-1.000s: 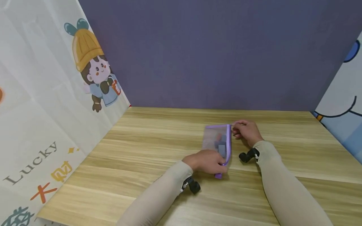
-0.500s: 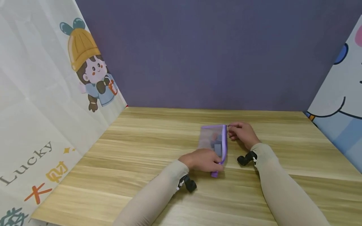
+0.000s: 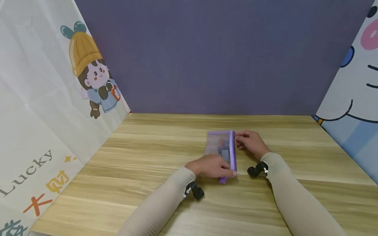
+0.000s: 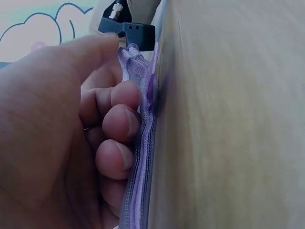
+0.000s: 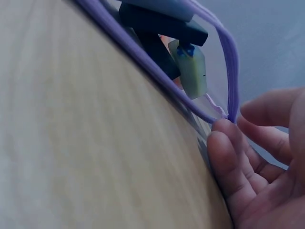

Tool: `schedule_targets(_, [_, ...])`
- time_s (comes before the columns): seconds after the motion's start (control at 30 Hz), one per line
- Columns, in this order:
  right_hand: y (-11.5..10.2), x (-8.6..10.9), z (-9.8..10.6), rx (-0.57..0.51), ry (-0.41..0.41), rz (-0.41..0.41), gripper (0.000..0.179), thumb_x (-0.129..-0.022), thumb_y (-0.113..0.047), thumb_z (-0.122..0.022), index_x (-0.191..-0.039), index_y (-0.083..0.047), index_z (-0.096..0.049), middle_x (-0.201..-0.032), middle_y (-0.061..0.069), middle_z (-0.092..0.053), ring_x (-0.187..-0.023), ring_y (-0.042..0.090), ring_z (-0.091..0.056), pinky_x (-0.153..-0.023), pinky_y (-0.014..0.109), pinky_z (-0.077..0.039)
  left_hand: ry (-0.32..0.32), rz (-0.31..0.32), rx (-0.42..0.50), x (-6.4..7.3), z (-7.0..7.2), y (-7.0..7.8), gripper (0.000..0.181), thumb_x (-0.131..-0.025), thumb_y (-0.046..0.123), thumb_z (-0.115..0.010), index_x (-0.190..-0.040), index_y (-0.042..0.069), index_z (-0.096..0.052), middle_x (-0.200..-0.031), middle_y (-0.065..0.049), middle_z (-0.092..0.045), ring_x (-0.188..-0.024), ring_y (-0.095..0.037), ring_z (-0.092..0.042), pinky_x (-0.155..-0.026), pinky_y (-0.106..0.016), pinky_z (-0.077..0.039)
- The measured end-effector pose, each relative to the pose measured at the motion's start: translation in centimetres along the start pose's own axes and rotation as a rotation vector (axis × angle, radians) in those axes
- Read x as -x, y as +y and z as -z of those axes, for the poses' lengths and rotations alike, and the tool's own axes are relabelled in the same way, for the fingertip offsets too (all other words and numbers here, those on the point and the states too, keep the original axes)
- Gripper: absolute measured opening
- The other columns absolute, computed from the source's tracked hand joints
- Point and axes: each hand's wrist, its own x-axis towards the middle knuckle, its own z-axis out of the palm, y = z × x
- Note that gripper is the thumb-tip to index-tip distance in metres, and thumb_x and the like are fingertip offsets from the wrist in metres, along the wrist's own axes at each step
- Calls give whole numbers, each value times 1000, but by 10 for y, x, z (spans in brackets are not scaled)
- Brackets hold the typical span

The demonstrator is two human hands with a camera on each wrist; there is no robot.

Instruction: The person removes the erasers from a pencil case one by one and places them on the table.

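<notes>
A purple-edged mesh zip pouch (image 3: 212, 144) lies on the wooden table. Dark blocks (image 5: 164, 24), a pale greenish piece (image 5: 191, 71) and something reddish show inside it. At its near end my left hand (image 3: 211, 166) holds the zipper edge. In the left wrist view, my curled fingertips (image 4: 114, 160) rest against the zipper (image 4: 140, 162), with the thumb above. My right hand (image 3: 251, 142) is at the far corner, its fingers pinching the end of the zipper. From the right wrist view, the pouch's mouth gapes between two purple edges (image 5: 231, 62).
The wood-grain table (image 3: 147, 147) extends around both hands. A dark purple-blue panel (image 3: 206, 59) stands along its back. Printed cartoon sheets hang on the left (image 3: 44, 98) and right (image 3: 354, 124). A black wrist camera (image 3: 256, 169) sits on each forearm.
My left thumb has straightened along the pouch's near end. The bowed zipper edge there now lies straighter. My right hand stays at the far corner. The head view has shifted slightly.
</notes>
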Motion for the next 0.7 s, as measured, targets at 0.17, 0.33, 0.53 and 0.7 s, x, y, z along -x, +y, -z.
schedule_targets(0.17, [-1,4,1,41,-16,19,30,-98,-14,-64,-118,9,-65,-93,15,-71,-79,17,-67,-69,30,-59,51,10,48,-2,-1,-2,48,-101,54,-49,-66,26,-66,-55,13,-52,-49,-4,-41,-46,-23,-34])
schedule_targets(0.33, [-3,6,-3,69,-24,24,28,-98,-16,-65,-113,8,-67,-91,15,-70,-77,18,-66,-69,30,-58,106,53,72,-4,-4,-1,44,-101,46,-51,-64,24,-61,-55,13,-53,-49,-5,-44,-45,-23,-35])
schedule_targets(0.53, [-5,8,-4,81,-13,20,27,-98,-15,-64,-111,9,-67,-90,15,-69,-75,18,-65,-67,30,-58,239,58,10,-7,-4,3,40,-99,34,-54,-61,22,-52,-53,13,-46,-48,-3,-42,-45,-21,-35])
schedule_targets(0.7, [-4,9,-2,84,-17,30,27,-99,-14,-64,-112,9,-67,-92,16,-69,-77,17,-65,-68,30,-58,315,80,-56,-8,-3,6,42,-99,34,-57,-61,21,-47,-51,12,-39,-47,-3,-37,-44,-21,-30])
